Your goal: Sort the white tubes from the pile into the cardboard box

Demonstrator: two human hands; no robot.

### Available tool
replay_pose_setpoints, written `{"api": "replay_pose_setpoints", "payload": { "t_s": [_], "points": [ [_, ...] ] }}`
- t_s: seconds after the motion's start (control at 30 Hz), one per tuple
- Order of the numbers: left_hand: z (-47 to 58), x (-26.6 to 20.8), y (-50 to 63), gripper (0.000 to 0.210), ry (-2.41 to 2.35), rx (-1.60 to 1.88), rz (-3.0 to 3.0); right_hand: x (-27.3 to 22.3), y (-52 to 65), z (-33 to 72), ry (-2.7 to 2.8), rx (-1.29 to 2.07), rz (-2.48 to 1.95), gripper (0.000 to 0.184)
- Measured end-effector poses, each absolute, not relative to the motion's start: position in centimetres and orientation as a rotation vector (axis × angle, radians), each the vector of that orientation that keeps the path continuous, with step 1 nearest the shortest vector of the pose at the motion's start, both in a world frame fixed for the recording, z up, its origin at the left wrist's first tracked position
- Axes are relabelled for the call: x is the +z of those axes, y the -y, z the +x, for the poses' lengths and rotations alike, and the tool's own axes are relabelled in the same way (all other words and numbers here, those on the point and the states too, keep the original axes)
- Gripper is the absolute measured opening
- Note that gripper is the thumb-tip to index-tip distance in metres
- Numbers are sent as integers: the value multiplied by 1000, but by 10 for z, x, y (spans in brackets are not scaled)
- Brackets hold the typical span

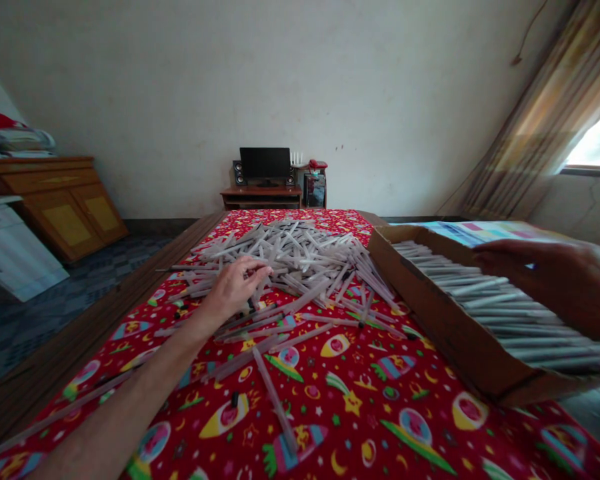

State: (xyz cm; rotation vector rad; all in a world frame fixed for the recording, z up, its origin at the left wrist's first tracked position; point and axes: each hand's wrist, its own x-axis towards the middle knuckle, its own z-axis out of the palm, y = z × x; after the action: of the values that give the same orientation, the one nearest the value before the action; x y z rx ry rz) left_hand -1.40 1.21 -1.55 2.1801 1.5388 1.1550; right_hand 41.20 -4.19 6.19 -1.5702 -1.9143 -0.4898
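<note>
My left hand (237, 283) is over the near left side of a heap of pale translucent tubes (300, 257) that look like pen barrels. Its thumb and fingertips are closed together, and whatever is in them is too small to make out. To the right, my right hand (555, 263) is above an open cardboard box (430, 320), slightly blurred, its fingers stretched out to the left. Rows of similar whitish pens (510, 310) lie side by side in the box. No pen shows in the right hand.
Loose tubes (275, 400) and small black caps (235, 399) are scattered over the red patterned tablecloth (350, 427). A monitor (265, 163) on a desk stands by the far wall. Wooden cabinets (75, 207) are at the left, a curtain (535, 120) at the right.
</note>
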Motion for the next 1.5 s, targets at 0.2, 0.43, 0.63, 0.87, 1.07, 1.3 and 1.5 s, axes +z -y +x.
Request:
{"api": "replay_pose_setpoints", "payload": {
  "t_s": [0.2, 0.43, 0.63, 0.87, 1.07, 1.3, 1.5],
  "points": [
    [-4, -9, -3, 21, -1075, 1277, 1199, 68, 40, 338, 1915, -278, -1338, 22],
    [-2, -10, -4, 16, -955, 1229, 951, 53, 0, 256, 2074, 78, -1113, 22],
    [-4, -12, -4, 19, -969, 1235, 965, 26, -49, 229, 2140, 312, -1013, 22],
    [0, -16, -5, 14, -939, 1337, 940, -4, -46, 219, 2297, 418, -1078, 25],
    [15, -23, 2, 19, -855, 1334, 986, -12, -36, 200, 2059, 1163, -850, 45],
    [7, -18, -1, 27, -1022, 1391, 1216, -12, -45, 206, 1998, 948, -940, 24],
    [-4, -9, -3, 20, -1408, 1484, 2090, -11, -45, 210, 2125, 744, -1019, 20]
  ]
}}
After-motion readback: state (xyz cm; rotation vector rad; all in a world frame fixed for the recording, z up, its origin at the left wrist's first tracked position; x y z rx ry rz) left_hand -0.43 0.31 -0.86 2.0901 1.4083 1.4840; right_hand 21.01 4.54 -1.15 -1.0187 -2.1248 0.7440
